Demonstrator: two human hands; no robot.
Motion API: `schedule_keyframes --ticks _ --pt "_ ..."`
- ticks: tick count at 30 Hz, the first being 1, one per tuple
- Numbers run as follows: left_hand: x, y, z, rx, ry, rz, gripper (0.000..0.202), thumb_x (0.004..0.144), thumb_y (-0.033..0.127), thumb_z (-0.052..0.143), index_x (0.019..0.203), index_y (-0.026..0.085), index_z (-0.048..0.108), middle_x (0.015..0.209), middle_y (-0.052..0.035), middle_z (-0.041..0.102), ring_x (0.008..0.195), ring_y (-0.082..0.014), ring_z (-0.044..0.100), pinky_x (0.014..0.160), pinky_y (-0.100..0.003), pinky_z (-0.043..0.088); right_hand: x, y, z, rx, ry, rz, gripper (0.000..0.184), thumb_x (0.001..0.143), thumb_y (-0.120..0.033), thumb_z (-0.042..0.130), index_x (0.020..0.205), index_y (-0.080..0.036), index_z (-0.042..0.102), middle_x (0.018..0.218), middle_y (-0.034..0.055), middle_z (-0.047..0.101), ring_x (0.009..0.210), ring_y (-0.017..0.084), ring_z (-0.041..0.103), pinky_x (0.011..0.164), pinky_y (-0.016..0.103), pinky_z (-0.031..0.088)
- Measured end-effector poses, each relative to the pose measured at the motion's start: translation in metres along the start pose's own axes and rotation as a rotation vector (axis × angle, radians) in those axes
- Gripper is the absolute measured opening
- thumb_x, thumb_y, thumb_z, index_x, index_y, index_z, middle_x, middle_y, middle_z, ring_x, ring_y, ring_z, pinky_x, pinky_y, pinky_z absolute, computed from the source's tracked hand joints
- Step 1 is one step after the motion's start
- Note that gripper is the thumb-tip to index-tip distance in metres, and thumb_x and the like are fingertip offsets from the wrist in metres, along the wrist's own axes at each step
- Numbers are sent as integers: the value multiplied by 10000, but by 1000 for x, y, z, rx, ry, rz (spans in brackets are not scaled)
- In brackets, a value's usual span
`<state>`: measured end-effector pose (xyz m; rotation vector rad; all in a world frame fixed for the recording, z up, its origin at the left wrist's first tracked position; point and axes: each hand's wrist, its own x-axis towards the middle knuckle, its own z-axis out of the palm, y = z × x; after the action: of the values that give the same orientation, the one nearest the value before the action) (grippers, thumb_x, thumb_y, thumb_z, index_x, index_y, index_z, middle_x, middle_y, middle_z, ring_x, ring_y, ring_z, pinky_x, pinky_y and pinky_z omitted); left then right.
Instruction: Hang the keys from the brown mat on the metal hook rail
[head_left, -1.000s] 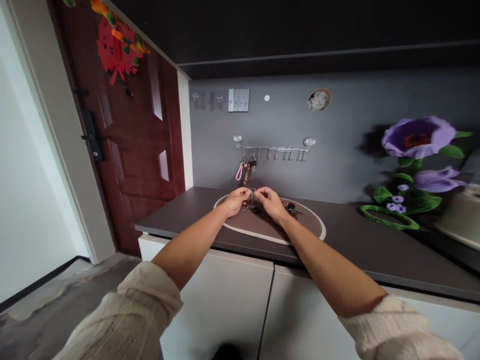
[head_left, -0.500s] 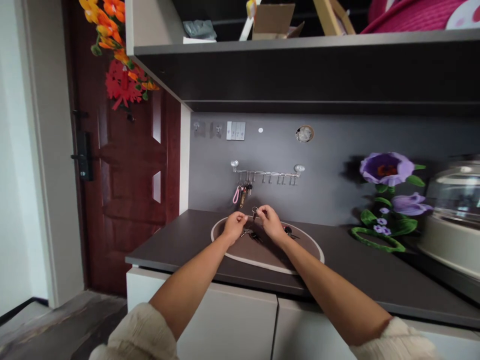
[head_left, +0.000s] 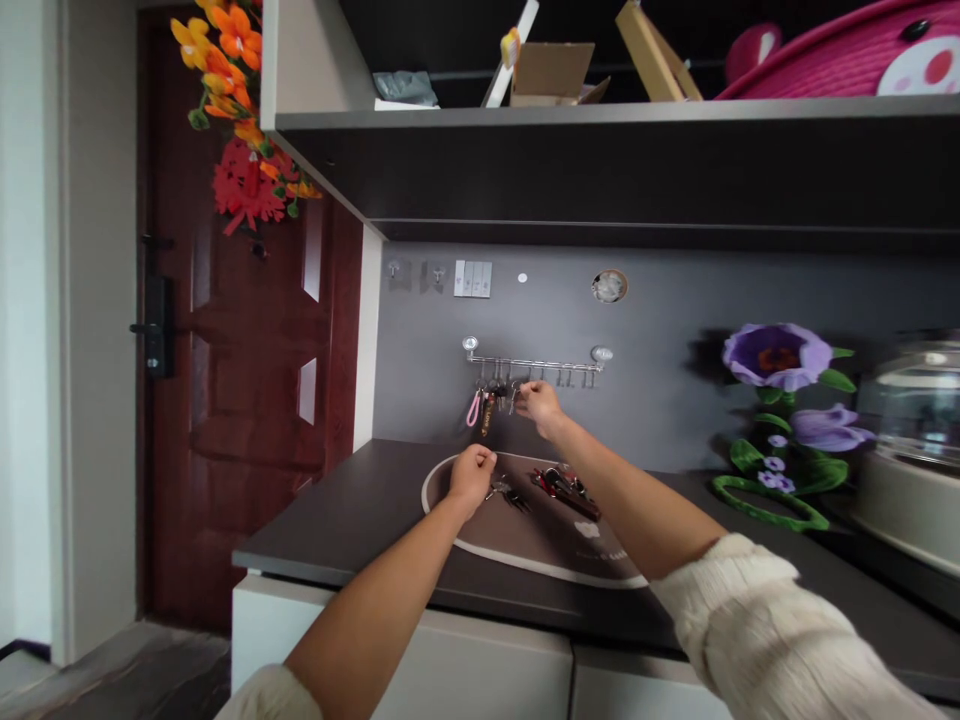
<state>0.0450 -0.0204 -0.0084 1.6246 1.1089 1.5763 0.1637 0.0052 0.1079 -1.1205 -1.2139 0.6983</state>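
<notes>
My right hand [head_left: 540, 405] is raised to the metal hook rack [head_left: 536, 364] on the wall. Its fingers pinch a key [head_left: 514, 402] on a ring, just under the hooks and beside the keys hanging there. A pink strap [head_left: 472, 408] and a brown tag with lettering [head_left: 487, 415] dangle among those hanging keys. Lower down, my left hand [head_left: 472, 477] hovers at the back left of the brown oval mat [head_left: 480, 530]. Its fingers are pressed together, and whatever they may hold is hidden. Close beside it lie loose keys [head_left: 511, 494]; another bunch of keys [head_left: 559, 484] rests farther right.
A purple artificial flower [head_left: 776, 357] and a clear-domed appliance [head_left: 919, 440] stand on the right of the dark counter [head_left: 337, 500]. An overhead shelf [head_left: 600, 115] holds boxes and a pink item. A dark red door [head_left: 247, 420] is at left.
My right hand has gone up from the mat to the hook rack with the key. My left hand has stayed low over the mat. More of the mat and its right-hand keys now shows.
</notes>
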Motion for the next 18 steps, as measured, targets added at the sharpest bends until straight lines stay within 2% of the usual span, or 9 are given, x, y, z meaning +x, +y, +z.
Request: schedule_keyframes --ticks 9,18 --pt "2 -3 2 -35 -4 -8 102 720 233 492 676 152 535 577 19 506 538 -86 455 560 -211 350 26 -12 12 6 78 93 85 780 -139 412 702 -168 429 587 -27 479 515 69 513 554 254 488" --pt "2 -1 3 -36 -9 -40 88 726 226 490 693 152 525 580 19 505 532 -80 448 533 -199 334 40 -2 21 -41 116 94 77 755 -134 425 717 -151 489 582 -7 506 495 79 511 535 242 486"
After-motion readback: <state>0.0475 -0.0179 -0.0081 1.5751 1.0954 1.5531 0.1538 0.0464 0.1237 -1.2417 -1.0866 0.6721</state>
